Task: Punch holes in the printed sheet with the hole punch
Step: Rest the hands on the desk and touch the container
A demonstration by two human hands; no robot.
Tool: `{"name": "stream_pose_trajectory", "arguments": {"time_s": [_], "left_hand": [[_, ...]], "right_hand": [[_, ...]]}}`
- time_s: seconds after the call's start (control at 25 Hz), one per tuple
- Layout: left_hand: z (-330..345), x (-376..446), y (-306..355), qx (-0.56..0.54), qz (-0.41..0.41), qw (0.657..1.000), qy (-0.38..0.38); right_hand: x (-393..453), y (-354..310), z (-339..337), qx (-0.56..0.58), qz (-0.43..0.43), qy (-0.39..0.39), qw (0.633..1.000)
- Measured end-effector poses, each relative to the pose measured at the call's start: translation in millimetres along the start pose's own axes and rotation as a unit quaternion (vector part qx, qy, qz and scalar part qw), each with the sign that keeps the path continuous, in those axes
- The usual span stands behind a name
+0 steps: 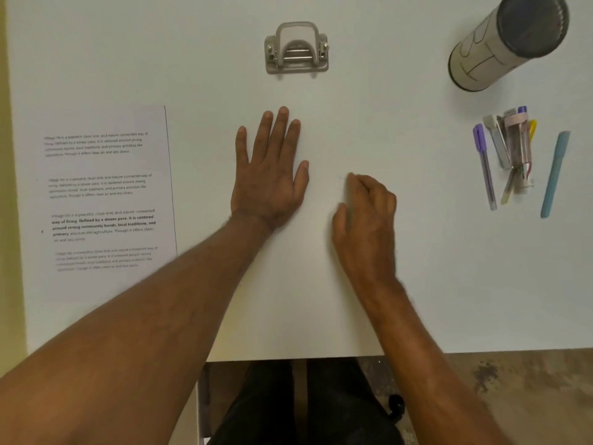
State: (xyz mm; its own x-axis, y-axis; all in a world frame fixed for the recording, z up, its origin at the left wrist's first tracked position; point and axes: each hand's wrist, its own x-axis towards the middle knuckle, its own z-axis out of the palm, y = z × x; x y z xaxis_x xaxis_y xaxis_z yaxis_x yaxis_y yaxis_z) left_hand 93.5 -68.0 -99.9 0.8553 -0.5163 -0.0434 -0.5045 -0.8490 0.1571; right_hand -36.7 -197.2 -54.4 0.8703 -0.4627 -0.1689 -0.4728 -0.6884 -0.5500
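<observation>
A printed sheet (106, 200) with several blocks of text lies flat on the left of the white table (417, 268). The grey metal hole punch (296, 49) stands at the far middle of the table, apart from the sheet. My left hand (269, 175) rests flat, palm down, fingers spread, on the bare table in the middle, below the punch and right of the sheet. My right hand (365, 216) sits just to its right with fingers curled loosely on the table, holding nothing that I can see.
A tall cylindrical container (507, 43) stands at the far right. Below it lie a bunch of pens and markers (510, 152), a purple pen (484, 165) and a teal pen (555, 175). The table's front edge runs near my lap.
</observation>
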Motion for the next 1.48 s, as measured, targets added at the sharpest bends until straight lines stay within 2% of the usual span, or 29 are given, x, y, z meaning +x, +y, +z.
{"name": "stream_pose_trajectory", "arguments": {"time_s": [0.24,0.4,0.56,0.68,0.8,0.92,0.96,1.08,1.28,1.48], "left_hand": [[0,-1,0,-0.002,-0.004,1.0,-0.006],[0,-1,1,-0.001,-0.004,1.0,-0.004],[1,0,0,-0.001,-0.003,1.0,0.001],[0,-1,0,-0.007,-0.004,1.0,0.002],[0,-1,0,-0.011,-0.003,1.0,0.002],[1,-1,0,-0.008,-0.004,1.0,0.001],[1,-1,0,-0.007,-0.004,1.0,0.0],[1,0,0,-0.007,-0.004,1.0,-0.001],[1,-1,0,-0.003,-0.004,1.0,0.004],[1,-1,-1,0.002,-0.002,1.0,0.004]], "right_hand": [[21,-1,0,0.015,-0.064,0.022,0.998],[35,27,-13,-0.056,-0.14,-0.015,0.988],[60,47,-32,0.0,-0.062,-0.04,0.997],[65,44,-28,0.003,-0.065,-0.041,0.997],[67,37,-27,-0.01,-0.118,-0.052,0.992],[61,38,-23,-0.054,-0.229,-0.052,0.971],[58,39,-22,-0.068,-0.243,-0.054,0.966],[60,39,-24,-0.067,-0.211,-0.072,0.972],[75,40,-33,-0.077,-0.24,-0.076,0.965],[69,36,-32,-0.112,-0.223,-0.083,0.965]]}}
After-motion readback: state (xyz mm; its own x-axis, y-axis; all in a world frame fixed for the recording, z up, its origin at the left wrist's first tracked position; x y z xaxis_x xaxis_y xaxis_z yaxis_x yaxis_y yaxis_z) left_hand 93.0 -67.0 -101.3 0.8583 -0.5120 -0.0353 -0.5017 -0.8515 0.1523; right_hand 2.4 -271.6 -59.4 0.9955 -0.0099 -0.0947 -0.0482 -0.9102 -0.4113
